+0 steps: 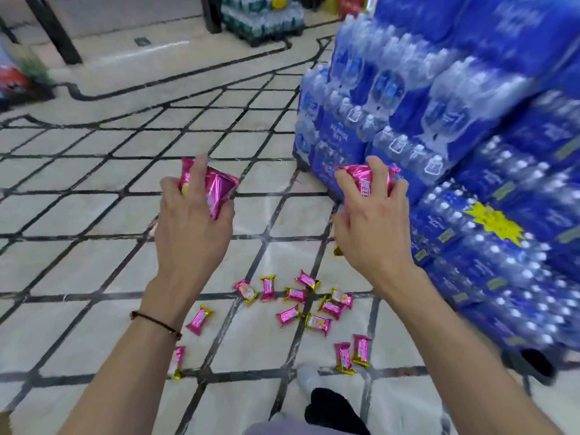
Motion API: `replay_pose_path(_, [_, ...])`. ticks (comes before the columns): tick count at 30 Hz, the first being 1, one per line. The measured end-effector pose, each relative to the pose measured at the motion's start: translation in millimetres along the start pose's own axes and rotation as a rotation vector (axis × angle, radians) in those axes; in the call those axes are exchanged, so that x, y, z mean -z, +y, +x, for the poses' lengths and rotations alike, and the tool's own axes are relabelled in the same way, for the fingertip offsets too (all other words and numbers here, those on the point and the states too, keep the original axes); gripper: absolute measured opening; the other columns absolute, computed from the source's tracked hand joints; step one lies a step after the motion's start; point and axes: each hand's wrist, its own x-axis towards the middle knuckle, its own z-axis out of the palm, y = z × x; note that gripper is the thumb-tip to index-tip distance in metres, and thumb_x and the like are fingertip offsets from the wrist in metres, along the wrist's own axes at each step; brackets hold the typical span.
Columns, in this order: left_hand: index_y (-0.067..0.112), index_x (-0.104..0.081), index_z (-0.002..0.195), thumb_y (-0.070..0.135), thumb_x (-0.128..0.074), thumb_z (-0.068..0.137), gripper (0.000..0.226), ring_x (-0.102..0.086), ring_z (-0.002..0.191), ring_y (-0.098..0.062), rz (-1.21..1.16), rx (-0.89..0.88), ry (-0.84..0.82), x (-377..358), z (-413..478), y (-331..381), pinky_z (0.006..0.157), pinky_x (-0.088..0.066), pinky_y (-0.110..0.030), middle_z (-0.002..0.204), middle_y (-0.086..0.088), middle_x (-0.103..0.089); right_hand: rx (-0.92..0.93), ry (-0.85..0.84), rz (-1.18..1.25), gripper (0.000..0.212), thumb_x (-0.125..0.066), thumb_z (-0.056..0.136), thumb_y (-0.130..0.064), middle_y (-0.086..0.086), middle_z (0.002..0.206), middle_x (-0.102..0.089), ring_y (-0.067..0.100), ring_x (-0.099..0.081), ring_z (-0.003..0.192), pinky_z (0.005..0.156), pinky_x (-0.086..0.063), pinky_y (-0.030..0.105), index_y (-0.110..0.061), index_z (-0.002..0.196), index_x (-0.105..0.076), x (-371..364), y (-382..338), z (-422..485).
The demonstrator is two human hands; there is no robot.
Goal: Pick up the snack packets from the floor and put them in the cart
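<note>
Fingers [199,171] of your left hand [191,221] and right hand [373,221] curl tight round pink snack packets [221,186] so none slip, while more packets [295,295] wait on the floor [94,262].

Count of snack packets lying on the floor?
12 packets: eight clustered mid-floor, one left of them, one beside the left forearm, two side by side near the foot. A gold edge by the right hand may be a thirteenth. The left hand and right hold more.
</note>
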Motion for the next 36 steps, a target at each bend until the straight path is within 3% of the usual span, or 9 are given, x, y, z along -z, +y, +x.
replay_pose_path(7, [0.03,-0.032,0.154,0.037,-0.064,0.092,0.07,-0.054,0.106,-0.043,-0.044,-0.284,-0.143,-12,-25,72,0.084,-0.05,-0.053,0.124,-0.019,-0.042,-0.28,0.087,-0.158,0.06,-0.056,0.082,-0.021,0.02,0.156,-0.028,0.046,-0.041,0.11,0.09,-0.043,0.052,-0.025,0.14,-0.047,74,59,-80])
replay_pose_path(17, [0.028,-0.03,0.156,0.038,-0.063,0.093,0.072,-0.051,0.109,-0.045,-0.149,-0.599,-0.328,-41,-131,210,0.087,-0.047,-0.054,0.125,-0.021,-0.044,-0.696,0.177,-0.336,0.06,-0.055,0.082,-0.024,0.02,0.157,-0.03,0.047,-0.043,0.112,0.091,-0.045,0.055,-0.028,0.142,-0.047,166,140,-240])
replay_pose_path(22, [0.029,-0.032,0.154,0.034,-0.064,0.092,0.07,-0.053,0.104,-0.046,-0.275,-0.79,-0.443,-43,-238,292,0.081,-0.049,-0.056,0.123,-0.02,-0.043,-0.906,0.204,-0.459,0.059,-0.06,0.082,-0.018,0.017,0.156,-0.03,0.047,-0.041,0.115,0.087,-0.045,0.054,-0.029,0.139,-0.045,230,175,-360])
replay_pose_path(36, [0.029,-0.031,0.151,0.036,-0.063,0.093,0.066,-0.053,0.108,-0.046,-0.488,-1.231,-0.74,2,-621,469,0.082,-0.048,-0.054,0.128,-0.02,-0.04,-1.478,0.226,-0.655,0.061,-0.06,0.088,-0.023,0.017,0.16,-0.023,0.05,-0.037,0.126,0.098,-0.044,0.059,-0.029,0.145,-0.039,388,222,-718])
